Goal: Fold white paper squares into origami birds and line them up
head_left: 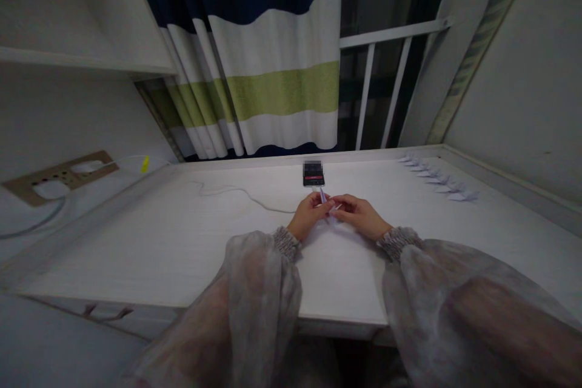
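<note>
Between my two hands is a small piece of folded white paper (323, 196), held just above the desk. My left hand (311, 213) pinches it from the left, with one narrow point sticking up past the fingers. From the right, my right hand (360, 214) has its thumb and fingertips closed on the paper's other side. My fingers cover much of its shape. Several folded white paper pieces (439, 180), pointed like origami cranes, stand in a slanting row at the desk's back right.
A phone (313, 174) lies just beyond my hands on the white desk (150, 242). A white cable (254, 199) runs across the desk from the left. Plugs sit in a socket strip (61, 177) on the left wall. Behind the desk hangs a striped curtain (282, 91).
</note>
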Demonstrator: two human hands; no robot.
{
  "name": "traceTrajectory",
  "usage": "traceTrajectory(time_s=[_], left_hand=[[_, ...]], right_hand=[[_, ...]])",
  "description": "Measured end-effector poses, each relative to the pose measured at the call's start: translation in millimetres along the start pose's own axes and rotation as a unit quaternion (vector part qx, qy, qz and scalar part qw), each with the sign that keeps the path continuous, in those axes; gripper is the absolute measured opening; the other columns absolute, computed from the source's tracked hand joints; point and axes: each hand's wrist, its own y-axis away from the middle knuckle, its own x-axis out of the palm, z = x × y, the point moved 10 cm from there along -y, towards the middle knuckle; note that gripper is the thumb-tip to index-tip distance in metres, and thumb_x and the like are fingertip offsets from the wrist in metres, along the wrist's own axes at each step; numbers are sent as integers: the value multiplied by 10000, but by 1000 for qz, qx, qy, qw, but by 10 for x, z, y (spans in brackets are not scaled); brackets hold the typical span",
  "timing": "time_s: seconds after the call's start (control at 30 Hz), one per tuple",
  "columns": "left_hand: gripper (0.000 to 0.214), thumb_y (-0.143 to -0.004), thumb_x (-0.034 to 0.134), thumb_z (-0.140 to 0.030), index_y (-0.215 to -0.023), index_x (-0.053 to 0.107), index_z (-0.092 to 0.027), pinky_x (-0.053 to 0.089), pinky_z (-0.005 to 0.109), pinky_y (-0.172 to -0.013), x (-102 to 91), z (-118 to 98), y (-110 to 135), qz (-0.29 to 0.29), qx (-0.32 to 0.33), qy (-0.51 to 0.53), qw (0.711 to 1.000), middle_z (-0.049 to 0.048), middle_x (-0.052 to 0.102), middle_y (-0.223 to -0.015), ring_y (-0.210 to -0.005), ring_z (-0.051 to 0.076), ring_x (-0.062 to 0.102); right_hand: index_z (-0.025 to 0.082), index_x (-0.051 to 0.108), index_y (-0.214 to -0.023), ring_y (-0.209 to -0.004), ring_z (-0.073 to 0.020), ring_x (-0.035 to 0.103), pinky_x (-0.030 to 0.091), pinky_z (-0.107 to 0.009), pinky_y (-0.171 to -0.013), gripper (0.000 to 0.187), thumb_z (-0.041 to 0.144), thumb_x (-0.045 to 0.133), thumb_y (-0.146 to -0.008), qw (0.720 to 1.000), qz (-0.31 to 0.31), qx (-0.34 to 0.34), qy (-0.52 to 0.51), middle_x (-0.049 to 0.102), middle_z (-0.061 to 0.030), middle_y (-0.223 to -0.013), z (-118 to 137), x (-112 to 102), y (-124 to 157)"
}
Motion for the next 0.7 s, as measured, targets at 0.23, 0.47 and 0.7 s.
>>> traceTrajectory(time_s=[0.23,0.47,0.7], left_hand=[[390,-511,713,-324,-783,519,-124,424,228,-613,5,11,-7,7,-2,6,1000,-8,560,-722,-628,79,524],[377,-505,722,-287,-781,528,-120,428,248,-629,-4,-2,1,11,-1,6,1000,-12,559,-708,-611,76,523],[333,-545,706,-249,-795,531,-114,425,241,-656,0,20,-25,21,0,12,1000,-9,572,-724,-635,73,534]], right_hand=[[148,593,-916,-608,-90,479,424,-244,-588,339,354,606,-647,999,23,-17,39,541,-11,-771,11,80,-4],[137,569,-964,-635,-105,518,437,-258,-613,363,337,585,-661,999,32,1,11,579,-36,-818,-18,87,17],[121,565,-982,-641,-114,526,438,-259,-596,340,312,537,-701,998,13,4,55,585,-50,-819,-26,61,6]])
